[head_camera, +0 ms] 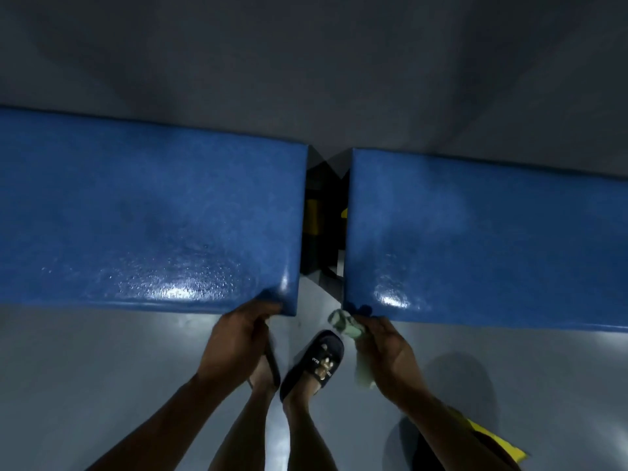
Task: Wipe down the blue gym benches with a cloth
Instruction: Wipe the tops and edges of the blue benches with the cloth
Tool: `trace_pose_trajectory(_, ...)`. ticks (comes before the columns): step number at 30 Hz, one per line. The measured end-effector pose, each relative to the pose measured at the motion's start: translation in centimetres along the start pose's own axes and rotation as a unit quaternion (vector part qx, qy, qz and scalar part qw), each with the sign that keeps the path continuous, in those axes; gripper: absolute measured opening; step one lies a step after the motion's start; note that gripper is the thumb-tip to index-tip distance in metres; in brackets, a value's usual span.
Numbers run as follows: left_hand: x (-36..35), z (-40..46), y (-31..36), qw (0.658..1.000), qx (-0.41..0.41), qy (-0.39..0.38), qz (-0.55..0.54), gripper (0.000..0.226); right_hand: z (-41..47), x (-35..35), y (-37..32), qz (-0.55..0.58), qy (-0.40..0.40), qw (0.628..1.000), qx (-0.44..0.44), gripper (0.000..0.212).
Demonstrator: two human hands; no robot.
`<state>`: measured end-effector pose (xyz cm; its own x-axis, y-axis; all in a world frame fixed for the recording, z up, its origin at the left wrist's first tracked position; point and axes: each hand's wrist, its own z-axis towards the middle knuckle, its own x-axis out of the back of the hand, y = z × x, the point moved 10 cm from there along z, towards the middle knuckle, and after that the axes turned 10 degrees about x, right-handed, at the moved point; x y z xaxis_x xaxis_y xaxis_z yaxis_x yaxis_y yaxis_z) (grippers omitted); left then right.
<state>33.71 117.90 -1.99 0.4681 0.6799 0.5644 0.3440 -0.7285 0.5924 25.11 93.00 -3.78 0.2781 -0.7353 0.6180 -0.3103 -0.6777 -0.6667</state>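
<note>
Two blue padded benches lie side by side across the view: the left bench and the right bench, with a narrow dark gap between them. The left bench's top looks wet and shiny near its front edge. My left hand grips the front right corner of the left bench from below. My right hand holds a crumpled pale green cloth against the front left corner of the right bench.
A grey glossy floor spreads in front of the benches, and a grey wall rises behind them. My legs and a dark slipper stand between my arms. Dark frame parts with a yellow piece show in the gap.
</note>
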Motion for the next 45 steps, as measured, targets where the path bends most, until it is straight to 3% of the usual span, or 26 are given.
trace_pose_trajectory(3,0.7,-1.9,-1.2,0.999,0.012,0.025,0.025,0.034,-1.2,-1.5,0.9,0.091,-0.003,0.994,-0.059,0.009)
trace_pose_trajectory(9,2.6,-3.0,-4.6,0.998,0.035,0.051,0.018,0.04,-0.7,-4.8,1.9,0.214,0.012,0.969,-0.127,0.034)
trace_pose_trajectory(12,3.9,-2.3,-4.6,0.996,0.007,0.063,0.06,0.046,1.1,-5.5,1.0,0.239,0.037,0.96,-0.138,0.024)
trace_pose_trajectory(15,5.5,-1.6,-5.1,0.996,-0.009,0.063,0.063,0.049,3.7,-4.9,-0.5,0.208,0.104,0.964,-0.131,0.014)
trace_pose_trajectory(24,13.3,0.7,-10.6,0.996,-0.036,0.044,0.064,0.047,6.8,-7.2,-7.5,0.024,0.294,0.937,-0.189,0.019)
trace_pose_trajectory(27,15.6,1.7,-13.0,0.994,-0.041,0.038,0.09,0.046,6.7,-8.8,-12.3,-0.005,0.351,0.926,-0.14,0.015)
trace_pose_trajectory(29,16.8,2.1,-14.0,0.994,-0.042,0.037,0.094,0.048,8.1,-12.4,-17.5,-0.03,0.321,0.946,-0.037,0.014)
trace_pose_trajectory(32,17.9,2.6,-14.7,0.993,-0.056,0.03,0.098,0.045,10.2,-18.1,-24.0,-0.105,0.205,0.97,0.079,0.015)
trace_pose_trajectory(35,18.5,3.1,-14.9,0.992,-0.078,0.023,0.094,0.045,10.8,-17.7,-23.7,-0.173,0.095,0.972,0.131,0.028)
trace_pose_trajectory(38,18.7,3.7,-14.7,0.993,-0.091,0.018,0.079,0.042,9.5,-12.0,-18.2,-0.2,0.098,0.972,0.071,0.038)
trace_pose_trajectory(41,18.8,3.7,-14.4,0.992,-0.107,0.016,0.069,0.044,7.7,-6.7,-12.9,-0.184,0.198,0.96,-0.07,0.019)
trace_pose_trajectory(43,18.9,3.9,-14.4,0.991,-0.114,0.016,0.066,0.042,7.1,-7.3,-12.6,-0.171,0.251,0.944,-0.126,0.022)
trace_pose_trajectory(45,18.8,4.1,-14.6,0.992,-0.105,0.014,0.067,0.044,7.4,-11.0,-15.5,-0.13,0.29,0.941,-0.116,0.027)
